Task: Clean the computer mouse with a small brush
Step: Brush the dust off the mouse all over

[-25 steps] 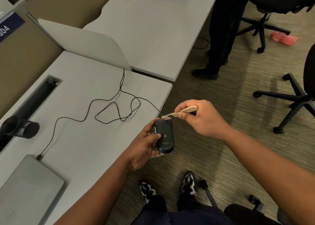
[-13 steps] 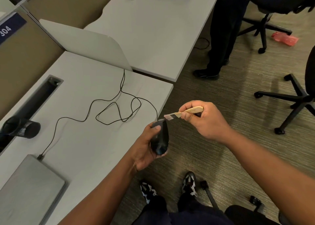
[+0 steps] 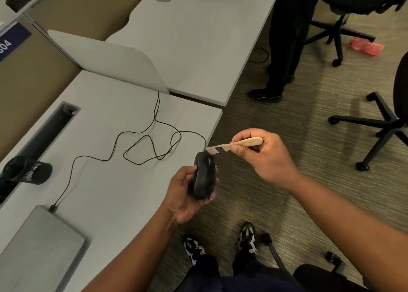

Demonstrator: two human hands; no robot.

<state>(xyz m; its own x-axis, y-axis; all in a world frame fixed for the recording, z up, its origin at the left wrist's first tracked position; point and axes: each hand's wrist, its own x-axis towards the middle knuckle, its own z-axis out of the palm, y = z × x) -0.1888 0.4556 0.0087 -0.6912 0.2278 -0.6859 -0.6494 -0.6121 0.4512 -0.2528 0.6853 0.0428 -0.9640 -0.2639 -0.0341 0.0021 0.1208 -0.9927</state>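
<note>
My left hand [image 3: 184, 194] grips a black wired computer mouse [image 3: 202, 176] just off the desk's front edge, turned so its side and top face me. Its thin black cable [image 3: 141, 146] loops over the grey desk [image 3: 110, 181] to a closed laptop [image 3: 37, 247]. My right hand [image 3: 265, 157] pinches a small brush with a pale wooden handle [image 3: 245, 142]. The brush's pale bristle tip [image 3: 212, 150] sits at the mouse's front end, right where the cable enters.
A black mesh pen cup [image 3: 28, 170] lies on its side at the desk's left. A person in dark trousers [image 3: 287, 44] stands by the far desk. Office chair bases [image 3: 379, 123] stand on the carpet at right, and a red bottle [image 3: 366, 46] lies on the floor.
My left hand has rolled the mouse from underside-up onto its side. The brush stays at the mouse's front end, with my right hand shifted slightly right.
</note>
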